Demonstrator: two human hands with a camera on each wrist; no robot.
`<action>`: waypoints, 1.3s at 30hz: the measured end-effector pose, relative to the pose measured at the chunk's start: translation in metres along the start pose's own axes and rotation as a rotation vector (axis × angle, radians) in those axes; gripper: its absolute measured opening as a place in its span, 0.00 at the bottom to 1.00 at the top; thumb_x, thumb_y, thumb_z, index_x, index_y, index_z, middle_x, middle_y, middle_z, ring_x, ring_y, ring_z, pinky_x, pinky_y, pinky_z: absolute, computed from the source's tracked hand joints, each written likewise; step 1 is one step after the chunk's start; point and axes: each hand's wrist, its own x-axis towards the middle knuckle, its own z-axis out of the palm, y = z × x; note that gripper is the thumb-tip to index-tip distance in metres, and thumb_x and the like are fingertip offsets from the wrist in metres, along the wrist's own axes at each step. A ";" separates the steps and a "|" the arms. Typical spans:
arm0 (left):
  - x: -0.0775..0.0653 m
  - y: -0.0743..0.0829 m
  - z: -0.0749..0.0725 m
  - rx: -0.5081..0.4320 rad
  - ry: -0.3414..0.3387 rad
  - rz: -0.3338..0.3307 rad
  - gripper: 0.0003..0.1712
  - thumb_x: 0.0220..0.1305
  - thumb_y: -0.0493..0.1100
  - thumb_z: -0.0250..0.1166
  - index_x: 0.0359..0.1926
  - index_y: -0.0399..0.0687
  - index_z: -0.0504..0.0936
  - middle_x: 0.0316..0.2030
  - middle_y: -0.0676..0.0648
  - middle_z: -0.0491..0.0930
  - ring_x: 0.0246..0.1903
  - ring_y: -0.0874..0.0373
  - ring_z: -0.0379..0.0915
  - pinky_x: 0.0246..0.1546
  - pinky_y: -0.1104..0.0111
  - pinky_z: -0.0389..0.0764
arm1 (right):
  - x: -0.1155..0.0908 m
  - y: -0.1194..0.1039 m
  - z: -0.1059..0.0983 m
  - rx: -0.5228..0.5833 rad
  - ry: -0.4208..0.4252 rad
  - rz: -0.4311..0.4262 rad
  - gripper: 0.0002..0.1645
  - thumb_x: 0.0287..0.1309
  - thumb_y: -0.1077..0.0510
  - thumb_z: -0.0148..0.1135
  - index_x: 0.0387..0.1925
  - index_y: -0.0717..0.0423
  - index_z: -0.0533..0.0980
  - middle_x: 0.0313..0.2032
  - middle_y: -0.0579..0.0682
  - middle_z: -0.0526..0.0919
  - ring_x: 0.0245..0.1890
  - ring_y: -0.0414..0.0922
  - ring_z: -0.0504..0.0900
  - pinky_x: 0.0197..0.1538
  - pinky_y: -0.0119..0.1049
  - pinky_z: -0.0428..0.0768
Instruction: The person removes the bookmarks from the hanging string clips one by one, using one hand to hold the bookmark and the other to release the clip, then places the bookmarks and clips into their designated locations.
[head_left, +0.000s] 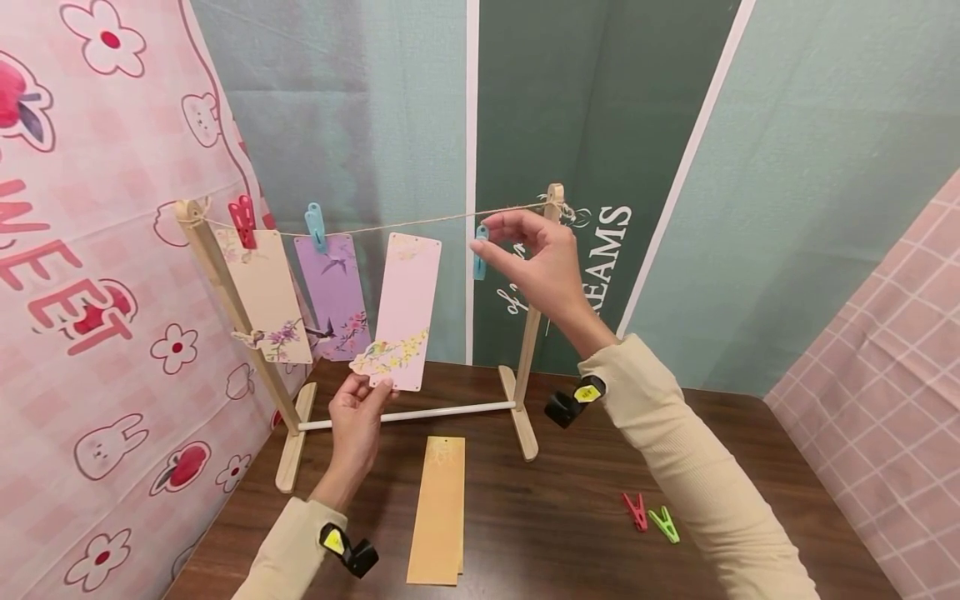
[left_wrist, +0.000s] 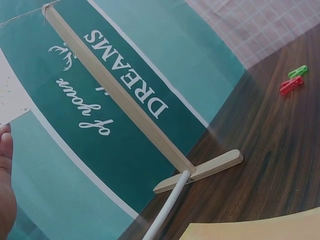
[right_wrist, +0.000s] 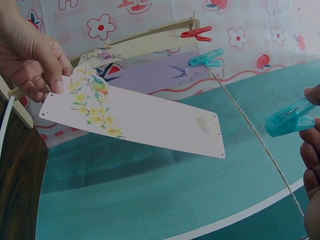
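My left hand [head_left: 356,421] pinches the lower end of a pink bookmark [head_left: 408,304] printed with a bird and yellow blossoms. The card stands upright in front of the string [head_left: 420,221], its top end not clipped. Between thumb and fingers, my right hand [head_left: 543,262] pinches a blue clothespin [right_wrist: 290,117] near the string's right part. Left of the pink card, a purple bookmark [head_left: 333,292] hangs under another blue clothespin [head_left: 315,227], and a cream bookmark [head_left: 262,292] under a red clothespin [head_left: 242,221].
A wooden stand [head_left: 528,354] with a white crossbar [head_left: 442,412] holds the string. Yellow-orange bookmarks [head_left: 437,517] lie stacked on the dark wooden table [head_left: 555,517]. A red clothespin [head_left: 636,511] and a green clothespin [head_left: 664,525] lie at the right. Printed cloths hang behind and beside.
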 end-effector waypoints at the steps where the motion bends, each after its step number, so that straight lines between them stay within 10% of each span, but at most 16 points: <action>1: 0.000 0.000 0.000 -0.001 -0.001 -0.002 0.13 0.58 0.19 0.59 0.31 0.39 0.72 0.26 0.47 0.79 0.23 0.59 0.78 0.30 0.70 0.82 | -0.001 0.000 -0.001 -0.002 0.001 0.003 0.14 0.52 0.69 0.69 0.41 0.72 0.78 0.37 0.59 0.83 0.39 0.50 0.80 0.54 0.43 0.77; 39: -0.033 0.023 0.005 0.042 -0.062 -0.114 0.16 0.59 0.18 0.54 0.42 0.36 0.76 0.32 0.46 0.80 0.27 0.61 0.78 0.30 0.72 0.81 | -0.042 0.047 -0.035 0.052 0.023 0.036 0.15 0.52 0.67 0.71 0.43 0.66 0.81 0.36 0.56 0.83 0.38 0.45 0.79 0.47 0.38 0.77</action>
